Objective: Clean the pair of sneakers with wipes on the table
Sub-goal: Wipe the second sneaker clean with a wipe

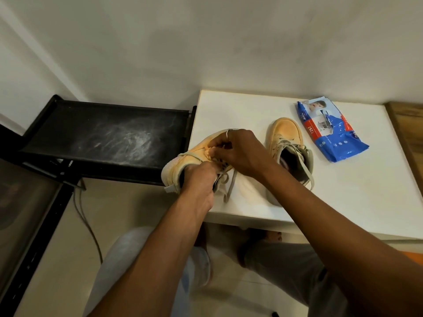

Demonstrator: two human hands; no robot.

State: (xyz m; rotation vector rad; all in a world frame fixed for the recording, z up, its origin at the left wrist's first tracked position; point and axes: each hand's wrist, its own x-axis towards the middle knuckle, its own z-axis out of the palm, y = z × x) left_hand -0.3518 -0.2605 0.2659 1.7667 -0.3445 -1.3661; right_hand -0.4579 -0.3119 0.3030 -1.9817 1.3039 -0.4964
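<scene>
- The near sneaker (199, 148) lies at the left edge of the white table (251, 104), centre of the frame. Its heel points to the lower left and hangs past the table edge. Its long axis runs up and to the right, and the toe is hidden under the right hand.
- Both hands are already on this shoe, so the coming move turns on the lacing, which sits directly between the two sets of fingers.
- The left hand (199, 179) comes in from the lower left. Its fingers are curled round the collar at the shoe's opening and hold it steady.
- The right hand (238, 152) reaches across from the lower right. Its fingertips are drawn together in a pinch at the laces (229, 186) on top of the shoe (exactly which strand it has I cannot tell). Loose lace ends trail onto the table below.
- The second sneaker (286, 138) stands upright just right of the hands, untouched, with its toe toward the top of the frame.
- The wipes pack (329, 126) lies in the upper right of the table, well apart from both hands. The right hand is the nearer one to it. No wipe shows in either hand, so I judge the wiping not yet begun.
</scene>
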